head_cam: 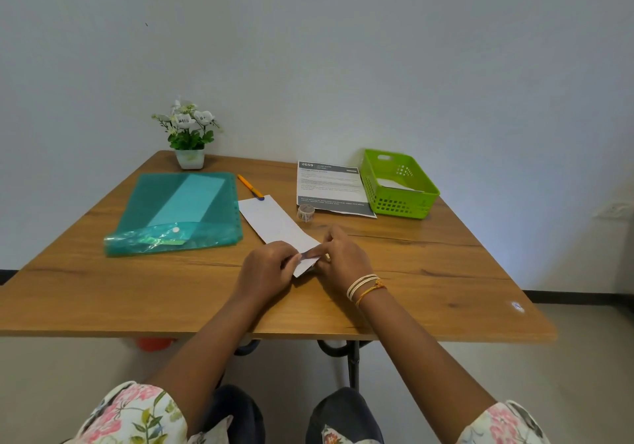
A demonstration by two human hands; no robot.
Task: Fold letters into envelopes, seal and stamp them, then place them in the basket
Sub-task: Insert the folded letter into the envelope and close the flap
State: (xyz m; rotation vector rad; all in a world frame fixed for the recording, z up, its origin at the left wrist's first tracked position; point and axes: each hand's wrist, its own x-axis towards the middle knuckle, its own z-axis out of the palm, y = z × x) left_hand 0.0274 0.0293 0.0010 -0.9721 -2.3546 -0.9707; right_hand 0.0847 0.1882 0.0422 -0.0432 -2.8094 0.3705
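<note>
Single head cam, wide-angle, looks fwd and down across wooden table (137, 292) toward wall (308, 49), hands close

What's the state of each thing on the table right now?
white envelope: flat on the table, near end lifted, flap end being worked by both hands.
left hand: pinches the envelope's near end.
right hand: pinches the same end.
green basket: upright, white paper inside.
teal folder: lying flat, snap flap closed.
tape roll: standing free by the printed sheet, untouched.
pen: lying idle.
</note>
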